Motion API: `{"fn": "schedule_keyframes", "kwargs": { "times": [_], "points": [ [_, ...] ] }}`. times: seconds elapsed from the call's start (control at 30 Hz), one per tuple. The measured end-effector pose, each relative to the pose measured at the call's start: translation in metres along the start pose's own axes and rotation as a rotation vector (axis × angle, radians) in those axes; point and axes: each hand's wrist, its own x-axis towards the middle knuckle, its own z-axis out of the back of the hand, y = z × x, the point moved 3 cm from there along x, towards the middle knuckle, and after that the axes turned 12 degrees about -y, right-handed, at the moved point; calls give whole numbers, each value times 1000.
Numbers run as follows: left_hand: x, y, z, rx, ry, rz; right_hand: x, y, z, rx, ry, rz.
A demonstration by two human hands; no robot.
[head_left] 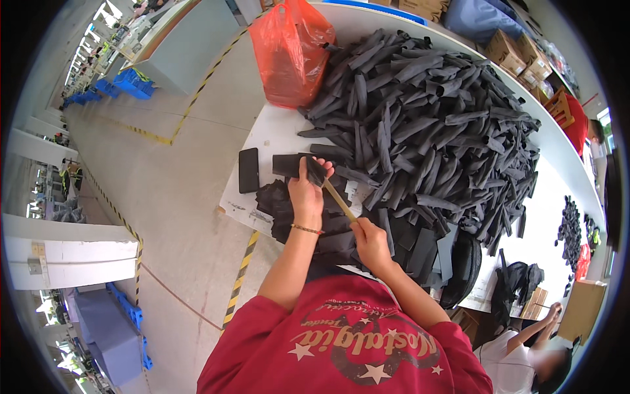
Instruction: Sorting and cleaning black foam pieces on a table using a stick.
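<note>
In my left hand (306, 197) is a dark fabric piece (285, 165), tube-like or folded, pinched under the thumb with the fingers beneath it. A thin tan stick (339, 199), like wood or bamboo, is gripped near its lower end by my right hand (370, 240). The stick's far tip meets the fabric at my left fingers; whether it goes inside is hidden. Below my left hand lies a heap of dark pieces (274, 200). A large pile of narrow black fabric pieces (420, 125) spreads beyond both hands.
A black phone (249, 170) lies at the left end of the white table (260, 126). An orange-red plastic bag (287, 62) stands by the pile. Flat dark pieces (423, 253) sit right of my right hand. Another person (522, 354) works at the lower right.
</note>
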Motion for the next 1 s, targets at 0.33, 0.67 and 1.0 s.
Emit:
{"fn": "schedule_keyframes", "kwargs": {
  "times": [0.33, 0.67, 1.0],
  "points": [
    [-11, -13, 5, 7, 188, 90, -1, -11, 20, -76, 101, 48],
    [-42, 11, 14, 176, 196, 232, -11, -11, -30, -25, -17, 21],
    [-71, 11, 5, 51, -3, 183, -30, 0, -36, 0, -159, 61]
  ]
}}
